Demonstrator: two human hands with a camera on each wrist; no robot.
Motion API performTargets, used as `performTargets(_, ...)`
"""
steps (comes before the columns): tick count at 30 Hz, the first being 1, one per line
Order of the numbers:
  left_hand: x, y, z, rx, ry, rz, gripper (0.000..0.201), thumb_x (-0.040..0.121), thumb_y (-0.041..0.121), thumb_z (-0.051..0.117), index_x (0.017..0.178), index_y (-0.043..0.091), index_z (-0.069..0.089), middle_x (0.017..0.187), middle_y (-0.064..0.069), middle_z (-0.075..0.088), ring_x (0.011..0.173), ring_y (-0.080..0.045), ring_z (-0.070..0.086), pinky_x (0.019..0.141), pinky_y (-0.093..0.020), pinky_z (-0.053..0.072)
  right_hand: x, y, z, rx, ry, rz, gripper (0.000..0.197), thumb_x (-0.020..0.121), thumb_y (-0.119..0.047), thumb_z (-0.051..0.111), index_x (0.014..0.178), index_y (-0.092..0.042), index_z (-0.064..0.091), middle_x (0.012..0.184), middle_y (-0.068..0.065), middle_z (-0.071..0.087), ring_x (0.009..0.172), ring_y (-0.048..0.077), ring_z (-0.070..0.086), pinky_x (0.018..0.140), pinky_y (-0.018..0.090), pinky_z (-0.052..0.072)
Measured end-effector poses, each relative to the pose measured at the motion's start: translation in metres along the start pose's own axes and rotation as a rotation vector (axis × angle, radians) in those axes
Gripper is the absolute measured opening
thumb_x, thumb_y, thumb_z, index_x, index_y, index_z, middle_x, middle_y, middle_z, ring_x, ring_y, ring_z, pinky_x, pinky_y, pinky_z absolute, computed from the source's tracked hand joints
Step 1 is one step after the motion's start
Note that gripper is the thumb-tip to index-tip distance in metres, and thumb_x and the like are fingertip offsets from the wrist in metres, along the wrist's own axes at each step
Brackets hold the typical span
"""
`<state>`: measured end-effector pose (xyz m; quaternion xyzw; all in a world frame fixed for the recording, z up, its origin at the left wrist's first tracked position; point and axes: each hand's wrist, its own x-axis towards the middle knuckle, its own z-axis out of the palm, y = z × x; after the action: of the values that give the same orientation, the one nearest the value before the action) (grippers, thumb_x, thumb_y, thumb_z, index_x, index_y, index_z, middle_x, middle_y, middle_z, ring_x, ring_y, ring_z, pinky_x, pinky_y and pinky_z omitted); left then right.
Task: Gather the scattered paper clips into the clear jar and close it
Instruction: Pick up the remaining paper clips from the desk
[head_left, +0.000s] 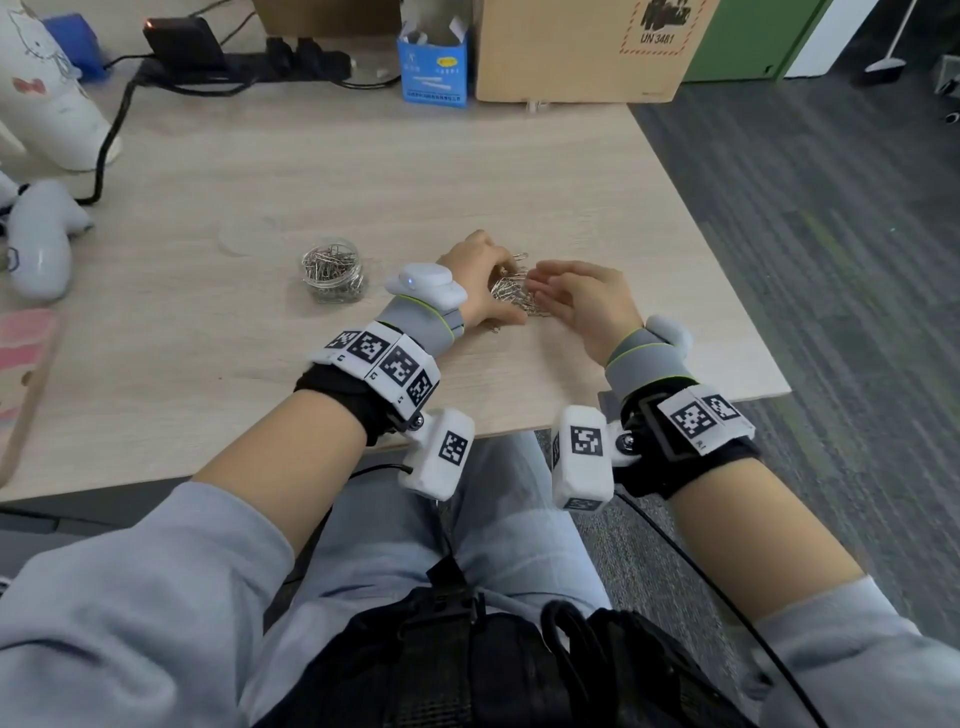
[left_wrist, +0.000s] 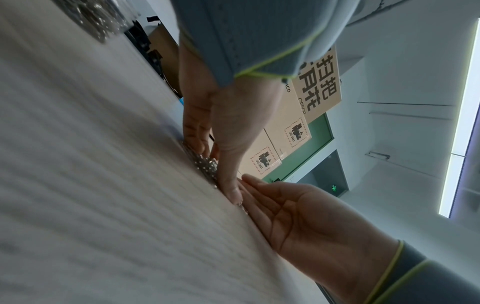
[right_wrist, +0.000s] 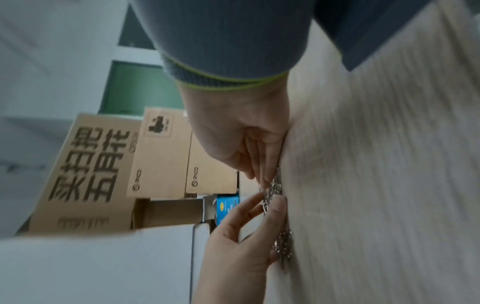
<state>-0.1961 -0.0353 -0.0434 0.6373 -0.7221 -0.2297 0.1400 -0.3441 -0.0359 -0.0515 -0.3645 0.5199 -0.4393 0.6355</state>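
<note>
A pile of silver paper clips (head_left: 511, 293) lies on the wooden table (head_left: 311, 171), a little right of the clear jar (head_left: 332, 275). The jar stands lidless with many clips inside. Its clear lid (head_left: 247, 236) lies flat behind it to the left. My left hand (head_left: 480, 280) is cupped against the pile's left side, its thumb low on the table. My right hand (head_left: 571, 296) stands on its edge at the right, palm toward the pile, fingers straight. In the left wrist view the left fingers (left_wrist: 200, 142) touch the clips (left_wrist: 206, 164). In the right wrist view the right fingers (right_wrist: 262, 170) reach the clips (right_wrist: 274, 189).
One stray clip (head_left: 493, 328) lies near my left wrist. A blue carton (head_left: 434, 67), a cardboard box (head_left: 587, 47) and a power strip (head_left: 234, 62) line the back. A white controller (head_left: 39, 244) lies far left. The table's right edge (head_left: 727, 291) is close to my right hand.
</note>
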Motion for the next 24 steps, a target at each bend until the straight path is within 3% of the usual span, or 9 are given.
performTargets(6,0.010,0.000,0.004,-0.030,0.068,0.007,0.031,0.071,0.028,0.075,0.098,0.016,0.066,0.104,-0.006,0.055,0.093,-0.022,0.055,0.077,-0.025,0.036,0.009,-0.002,-0.008,0.220,-0.022,0.087,0.020,0.092,0.007,0.039,0.093,0.005,0.058,0.092,0.019,0.065,0.089,0.024,0.066,0.081,0.024,0.056)
performTargets(9,0.013,-0.001,0.004,0.013,0.049,0.032,0.028,0.075,0.027,0.071,0.100,0.015,0.066,0.104,-0.006,0.057,0.102,-0.025,0.055,0.077,-0.026,0.034,0.012,-0.005,-0.010,0.296,-0.045,0.125,0.020,0.095,0.002,0.036,0.091,0.004,0.056,0.095,0.019,0.063,0.088,0.024,0.065,0.076,0.024,0.056)
performTargets(13,0.018,-0.004,0.000,0.037,0.019,0.062,0.026,0.076,0.025,0.070,0.100,0.015,0.066,0.111,-0.010,0.062,0.104,-0.026,0.055,0.080,-0.029,0.038,0.010,-0.009,-0.011,0.372,-0.048,0.172,0.024,0.097,-0.001,0.031,0.092,0.004,0.054,0.110,0.021,0.058,0.114,0.032,0.058,0.080,0.028,0.054)
performTargets(15,0.020,-0.006,-0.002,-0.005,0.019,0.047,0.022,0.074,0.024,0.072,0.094,0.015,0.068,0.104,-0.009,0.065,0.088,-0.022,0.058,0.077,-0.028,0.041,0.010,-0.010,-0.011,0.381,-0.040,0.183,0.023,0.097,-0.002,0.032,0.096,0.005,0.054,0.114,0.021,0.057,0.120,0.032,0.055,0.079,0.027,0.054)
performTargets(17,0.022,-0.008,-0.004,-0.097,0.023,0.019,0.018,0.073,0.021,0.073,0.088,0.013,0.068,0.089,-0.007,0.066,0.059,-0.010,0.057,0.066,-0.026,0.045,0.011,-0.012,-0.011,0.386,-0.035,0.198,0.023,0.097,-0.003,0.033,0.096,0.005,0.055,0.112,0.020,0.058,0.110,0.031,0.061,0.075,0.025,0.056)
performTargets(19,0.024,-0.008,-0.007,-0.197,0.027,-0.005,0.013,0.073,0.019,0.075,0.082,0.012,0.068,0.076,-0.003,0.062,0.040,0.000,0.052,0.054,-0.021,0.045,0.011,-0.014,-0.011,0.406,-0.037,0.212,0.023,0.097,-0.004,0.034,0.093,0.004,0.055,0.106,0.019,0.061,0.094,0.027,0.064,0.072,0.024,0.057)
performTargets(21,0.027,-0.006,-0.012,-0.244,0.032,0.005,0.013,0.072,0.020,0.076,0.080,0.015,0.068,0.067,0.002,0.059,0.038,0.003,0.052,0.055,-0.018,0.044,0.012,-0.015,-0.012,0.440,-0.053,0.220,0.023,0.096,-0.004,0.034,0.094,0.005,0.055,0.099,0.018,0.063,0.093,0.026,0.063,0.074,0.025,0.056)
performTargets(24,0.031,0.004,-0.017,-0.292,0.025,0.072,0.018,0.071,0.018,0.077,0.084,0.007,0.070,0.063,0.010,0.057,0.040,0.006,0.052,0.053,-0.014,0.045,0.014,-0.015,-0.013,0.509,-0.080,0.228,0.024,0.095,-0.005,0.036,0.096,0.006,0.057,0.086,0.017,0.070,0.083,0.025,0.068,0.075,0.027,0.057)
